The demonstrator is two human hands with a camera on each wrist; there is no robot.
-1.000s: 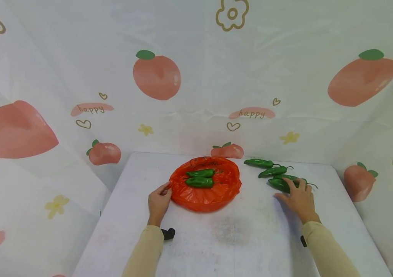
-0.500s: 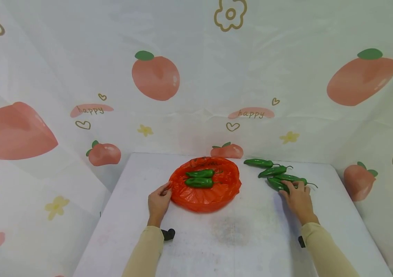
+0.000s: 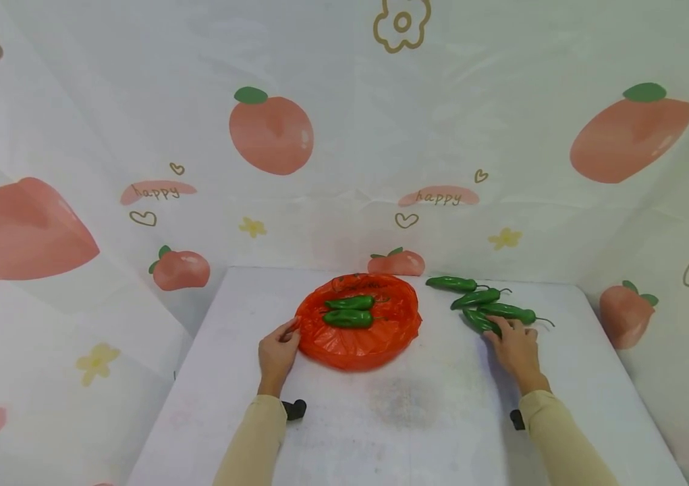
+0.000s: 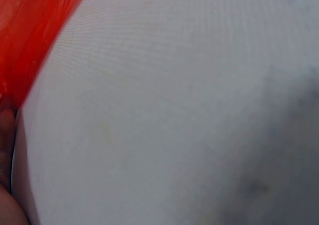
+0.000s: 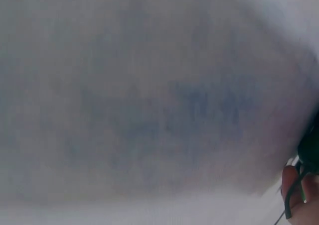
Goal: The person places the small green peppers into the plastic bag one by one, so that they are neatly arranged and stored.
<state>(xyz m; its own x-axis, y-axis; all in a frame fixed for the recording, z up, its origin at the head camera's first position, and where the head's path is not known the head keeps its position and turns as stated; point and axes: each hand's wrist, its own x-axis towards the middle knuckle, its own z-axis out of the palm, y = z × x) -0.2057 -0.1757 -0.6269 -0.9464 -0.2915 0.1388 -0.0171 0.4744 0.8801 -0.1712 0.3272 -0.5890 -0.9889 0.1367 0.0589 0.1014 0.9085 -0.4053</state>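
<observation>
My left hand (image 3: 277,352) pinches the left edge of a red plastic bag (image 3: 350,354), which is spread into a round, open shape. Two green chili peppers (image 3: 349,318) lie side by side inside it. Over to the right, my right hand (image 3: 517,351) holds a green chili pepper (image 3: 479,320) by its stem end, thumb on the near side. Its tip points to the back left. In the right wrist view the pepper's dark body (image 5: 310,153) and curved stem show beside the fingers (image 5: 289,177). The left wrist view shows a bit of the red bag (image 4: 30,41) by the fingertips.
Three more green chili peppers lie just behind my right hand: one against it (image 3: 507,311), one further back (image 3: 476,298), one at the table's back edge (image 3: 452,283). The white table (image 3: 405,432) meets a fruit-printed cloth (image 3: 332,223) at back and sides.
My right hand has moved slightly left and its fingers have closed on the nearest pepper, which has shifted a little left and turned. The left hand and the bag stay put.
</observation>
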